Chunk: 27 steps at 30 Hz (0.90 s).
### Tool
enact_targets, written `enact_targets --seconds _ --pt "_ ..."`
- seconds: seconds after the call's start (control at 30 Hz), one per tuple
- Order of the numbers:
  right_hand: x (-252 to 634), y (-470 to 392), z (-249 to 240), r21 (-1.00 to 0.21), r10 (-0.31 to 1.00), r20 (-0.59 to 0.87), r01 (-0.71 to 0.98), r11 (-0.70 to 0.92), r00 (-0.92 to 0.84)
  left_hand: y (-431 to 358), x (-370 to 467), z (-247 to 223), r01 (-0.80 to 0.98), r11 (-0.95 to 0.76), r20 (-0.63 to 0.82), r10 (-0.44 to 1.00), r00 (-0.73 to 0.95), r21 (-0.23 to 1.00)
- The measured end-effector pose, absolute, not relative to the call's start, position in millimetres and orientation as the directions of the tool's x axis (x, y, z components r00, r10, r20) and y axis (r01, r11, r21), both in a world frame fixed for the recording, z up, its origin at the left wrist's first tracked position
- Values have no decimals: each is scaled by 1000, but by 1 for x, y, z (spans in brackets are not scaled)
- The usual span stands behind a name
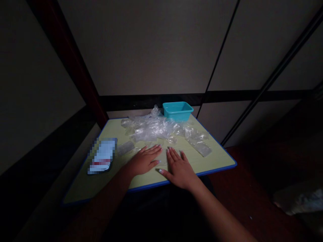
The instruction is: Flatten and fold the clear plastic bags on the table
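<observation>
Both palms face down near the front of a pale yellow table (148,178) with a blue edge. My left hand (145,160) lies flat, fingers spread toward the right. Beside it my right hand (180,169) is also flat, its fingers stretched forward and its thumb toward the left hand. Between and under the fingertips there seems to be a clear plastic bag (163,156), mostly hidden and hard to make out. Just beyond the hands spreads a heap of crumpled clear plastic bags (153,127). Neither hand grips anything.
A turquoise plastic basin (178,112) stands at the back right of the table. A flat folded plastic bag (202,148) lies at the right, another bag (125,148) at the left. A blurred-out phone-like slab (102,156) rests at the left edge. Cabinet panels (151,50) rise behind.
</observation>
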State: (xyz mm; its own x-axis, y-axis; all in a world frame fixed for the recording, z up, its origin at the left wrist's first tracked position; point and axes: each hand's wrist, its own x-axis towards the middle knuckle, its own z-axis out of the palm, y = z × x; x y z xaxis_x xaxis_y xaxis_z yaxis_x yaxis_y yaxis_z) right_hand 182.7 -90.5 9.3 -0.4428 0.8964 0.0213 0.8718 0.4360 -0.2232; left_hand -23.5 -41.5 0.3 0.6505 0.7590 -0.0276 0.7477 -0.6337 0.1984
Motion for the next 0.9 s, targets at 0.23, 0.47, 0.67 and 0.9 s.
enact_targets --seconds 0.23,0.47,0.67,0.9 --pt "194 -94 8 -214 922 25 898 383 -387 -41 -24 -3 759 -633 9 769 639 152" --pt "214 -90 9 -200 957 4 938 283 -288 -41 -25 -4 761 -628 21 773 634 166" --pt "193 -111 11 -244 947 88 915 320 -308 -43 -23 0 765 -621 -2 776 631 170" --pt "173 -135 6 -338 868 71 807 485 -492 -44 -22 0 768 -621 20 780 626 157"
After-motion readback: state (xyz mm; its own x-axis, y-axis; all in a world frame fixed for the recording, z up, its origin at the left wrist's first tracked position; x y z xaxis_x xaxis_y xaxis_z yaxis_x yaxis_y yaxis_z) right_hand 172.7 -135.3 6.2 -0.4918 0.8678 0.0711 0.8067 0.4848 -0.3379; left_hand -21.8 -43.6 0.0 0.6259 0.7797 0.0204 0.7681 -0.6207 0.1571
